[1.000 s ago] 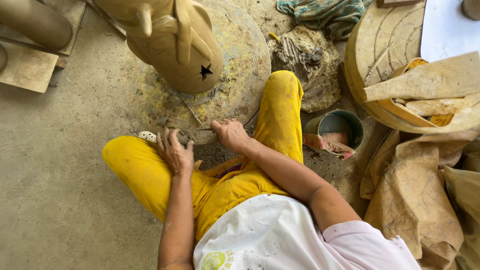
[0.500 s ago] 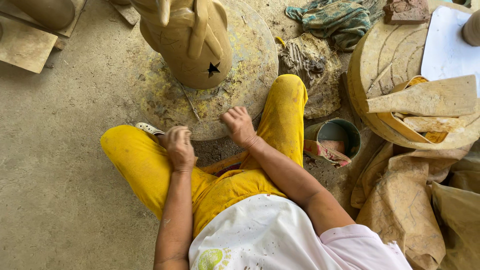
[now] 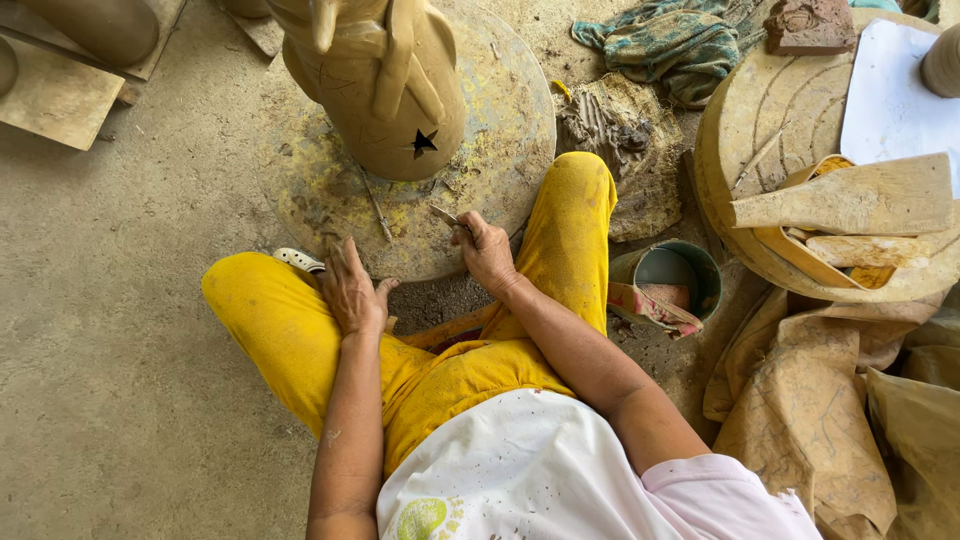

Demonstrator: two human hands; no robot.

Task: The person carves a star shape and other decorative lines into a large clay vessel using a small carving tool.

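**Hands at the near rim of the clay turntable**

I saw the right hand point(image 3: 487, 252) closed around a thin tool point(image 3: 447, 217), its tip over the round turntable point(image 3: 500, 130). The left hand point(image 3: 350, 290) lay open, fingers spread, on the disc's near edge. The clay vessel point(image 3: 385, 85) with a star cut-out stood beyond both hands, apart from them. Around lay a dusty concrete floor point(image 3: 110, 330), a small bucket point(image 3: 668, 280) and crumpled cloths point(image 3: 680, 40).

No pkgs, labels, signs or screens.
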